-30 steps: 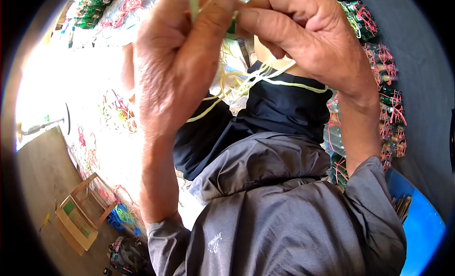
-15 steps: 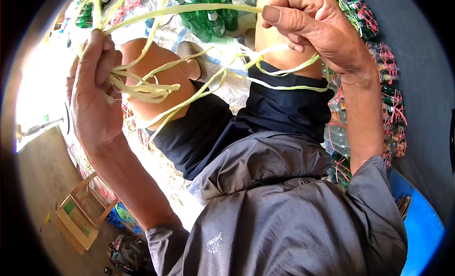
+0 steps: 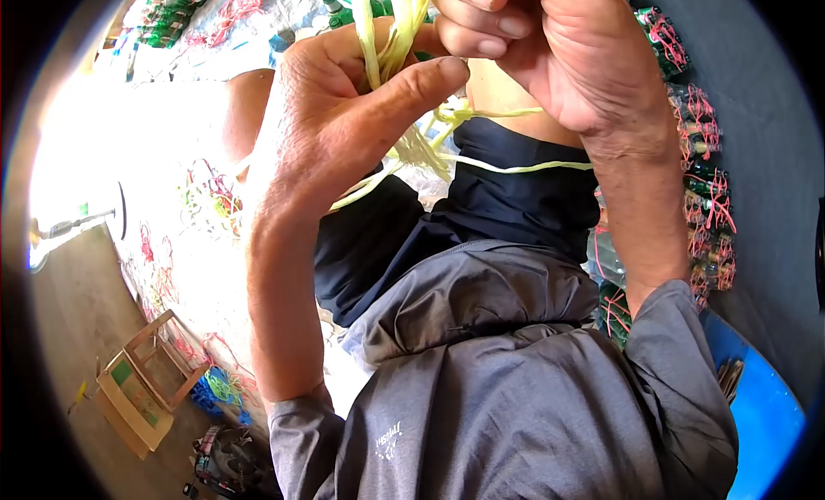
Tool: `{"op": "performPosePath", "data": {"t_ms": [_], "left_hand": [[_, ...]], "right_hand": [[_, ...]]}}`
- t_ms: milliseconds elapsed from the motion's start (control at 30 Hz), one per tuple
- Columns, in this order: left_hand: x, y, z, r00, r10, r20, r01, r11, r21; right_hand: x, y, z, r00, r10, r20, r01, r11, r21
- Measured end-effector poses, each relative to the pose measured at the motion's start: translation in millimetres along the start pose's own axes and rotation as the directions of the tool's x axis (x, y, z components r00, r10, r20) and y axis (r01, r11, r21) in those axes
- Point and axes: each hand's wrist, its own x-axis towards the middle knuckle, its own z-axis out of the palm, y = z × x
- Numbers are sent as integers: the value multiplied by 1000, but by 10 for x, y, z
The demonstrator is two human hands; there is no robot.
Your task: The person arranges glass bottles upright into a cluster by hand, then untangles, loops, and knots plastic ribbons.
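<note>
Yellow-green plastic cord [image 3: 397, 36] runs in several strands through my left hand [image 3: 331, 113], whose thumb and fingers are closed round it at the top of the view. Frayed cord ends hang below that thumb. My right hand [image 3: 559, 53] is close beside it, fingers curled in; whatever they pinch is hidden. A knotted part of the cord [image 3: 454, 115] hangs between the hands, and one strand [image 3: 524, 168] crosses over the dark shorts [image 3: 516, 199].
Green bottles [image 3: 335, 9] stand beyond my hands, partly covered. Bottles bundled with pink cord [image 3: 709, 191] line the right side, near a blue container [image 3: 760, 397]. At lower left are a wooden frame [image 3: 159, 354] and a dark bag [image 3: 232, 466].
My left hand has moved right, close to my right hand, bringing the cord along. The strand stretched between them is no longer spread out, and my right fingers have curled in.
</note>
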Motion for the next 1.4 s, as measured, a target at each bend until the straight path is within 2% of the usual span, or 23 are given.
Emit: {"op": "performPosePath", "data": {"t_ms": [100, 133, 267, 333, 367, 400, 500, 533, 567, 600, 633, 700, 733, 767, 867, 967, 1000, 1100, 1167, 1267, 1300, 1367, 1400], "left_hand": [[7, -42, -7, 1000, -2, -7, 2, 1000, -31], [-5, -56, 11, 1000, 6, -17, -6, 999, -47], [-26, -68, -16, 1000, -8, 14, 7, 1000, 22], [-26, -97, -27, 1000, -26, -14, 26, 1000, -16], [-24, -106, -36, 999, -35, -29, 34, 999, -35], [-30, -104, -53, 999, -37, -28, 34, 996, -81], [-59, -25, -90, 982, -102, -162, 98, 995, -32], [-76, 38, -103, 969, -107, -224, 127, 989, 76], [-81, 20, -109, 976, -79, -201, 75, 997, -30], [-90, -12, -111, 983, -48, -180, 24, 990, -137], [-97, -30, -118, 987, -17, -161, -23, 970, -243], [-97, 2, -187, 989, -31, -146, 4, 983, -182], [-103, 39, -193, 989, -34, -143, 13, 989, -145], [-109, 77, -195, 989, -39, -140, 24, 994, -108], [-110, 142, -199, 993, -49, -108, 36, 992, -120], [-116, 132, -250, 997, -7, -75, -4, 990, -141], [-119, 126, -263, 998, 11, -65, -20, 989, -148], [-163, 190, -169, 972, 6, -236, -66, 967, -246], [-182, 131, -348, 979, -13, -205, -38, 969, -243], [-234, 176, -405, 946, -18, -324, -45, 981, -186], [-228, 169, -487, 959, 11, -285, -66, 981, -183], [-252, 173, -508, 919, 14, -395, -78, 986, -145], [-263, 182, -535, 919, 11, -393, -76, 986, -148]], "right_hand": [[3, 4, 44, 999, -29, -25, 29, 999, 21], [-45, -92, 173, 996, 19, -87, -15, 999, 46], [8, 167, -99, 995, -89, 39, 88, 996, 18], [2, 170, -102, 989, -144, 45, 149, 980, -133], [-22, 149, -91, 985, -171, 36, 174, 948, -268], [-74, 146, -58, 974, -228, -4, 209, 899, -384], [-248, 123, 36, 900, -423, -104, 237, 676, -697], [-340, 146, 87, 863, -491, -122, 248, 619, -745], [-435, 176, 134, 824, -550, -137, 251, 571, -782], [-529, 224, 185, 820, -547, -167, 234, 588, -775], [-698, 170, 142, 877, -440, -194, 114, 583, -804], [-829, 328, 190, 951, -230, -206, -3, 659, -752], [-891, 405, 215, 971, -121, -208, -71, 679, -730], [-908, 514, 260, 960, -25, -281, -167, 752, -638], [-850, 691, 265, 937, 63, -343, -237, 836, -495], [-745, 906, 278, 930, -47, -366, -74, 948, -310], [-752, 787, 328, 924, 48, -378, -168, 942, -290], [-776, 767, 350, 923, 85, -374, -181, 957, -227], [-815, 770, 290, 925, 100, -366, -185, 961, -206], [-856, 751, 226, 921, 107, -376, -204, 952, -228], [-863, 743, 208, 918, 106, -382, -211, 946, -245], [-903, 750, 155, 925, 102, -366, -207, 944, -258], [-920, 762, 134, 925, 105, -365, -208, 944, -256]]}}
